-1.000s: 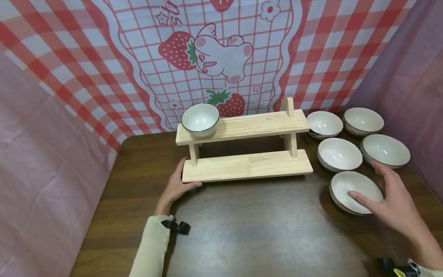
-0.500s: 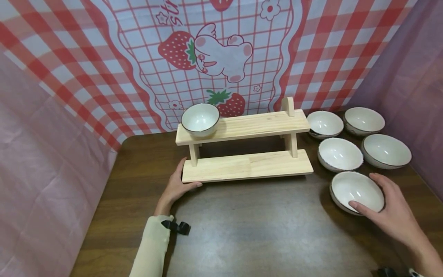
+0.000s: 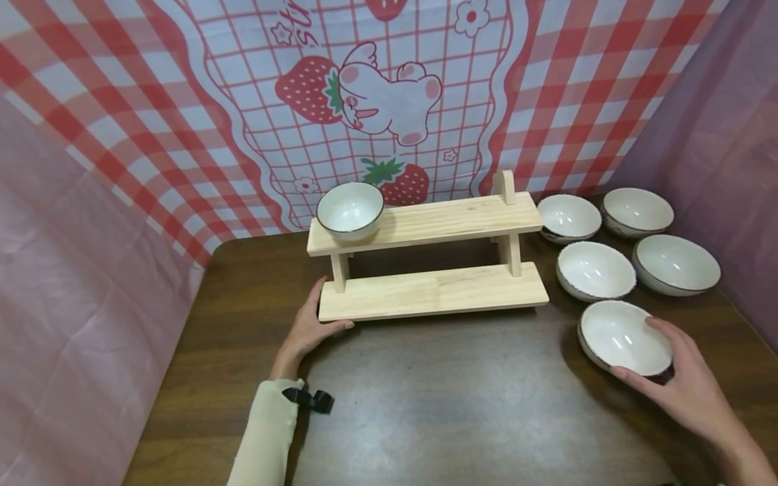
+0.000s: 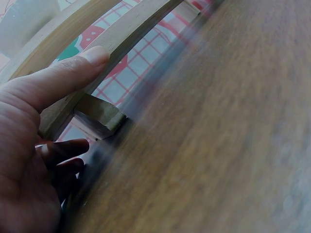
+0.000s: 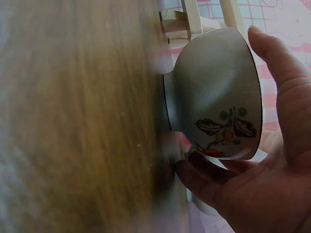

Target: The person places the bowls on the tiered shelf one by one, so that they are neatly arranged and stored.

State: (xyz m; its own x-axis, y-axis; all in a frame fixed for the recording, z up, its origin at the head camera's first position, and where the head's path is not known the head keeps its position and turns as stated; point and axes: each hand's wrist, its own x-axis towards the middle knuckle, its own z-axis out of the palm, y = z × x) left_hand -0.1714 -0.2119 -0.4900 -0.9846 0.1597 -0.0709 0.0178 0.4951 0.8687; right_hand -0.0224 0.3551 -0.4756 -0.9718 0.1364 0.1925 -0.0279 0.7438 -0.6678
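Note:
My left hand (image 3: pixel 306 331) grips the left end of a two-tier wooden display shelf (image 3: pixel 434 294), its thumb along the front edge of the lower board and its fingers round the far side. Far right, my right hand (image 3: pixel 689 381) holds the nearest white bowl (image 3: pixel 623 337) by its right side, thumb at the front of the rim. In the right wrist view, that bowl (image 5: pixel 218 82) shows a painted leaf-and-fruit design, and curled fingers (image 5: pixel 199 182) lie against its lower side. Another dark-rimmed bowl (image 3: pixel 351 210) sits on the upper board's left end.
Several more white bowls stand behind the held one, including a near-left bowl (image 3: pixel 595 271) and a right-hand bowl (image 3: pixel 676 264). A wooden upright (image 3: pixel 504 187) rises at the upper board's right end. Behind the brown table (image 3: pixel 425 405) hangs a checked strawberry cloth (image 3: pixel 243 101).
My right hand has come down from over the nearest bowl and closed on its right side. The left hand, the shelf and the other bowls stay put.

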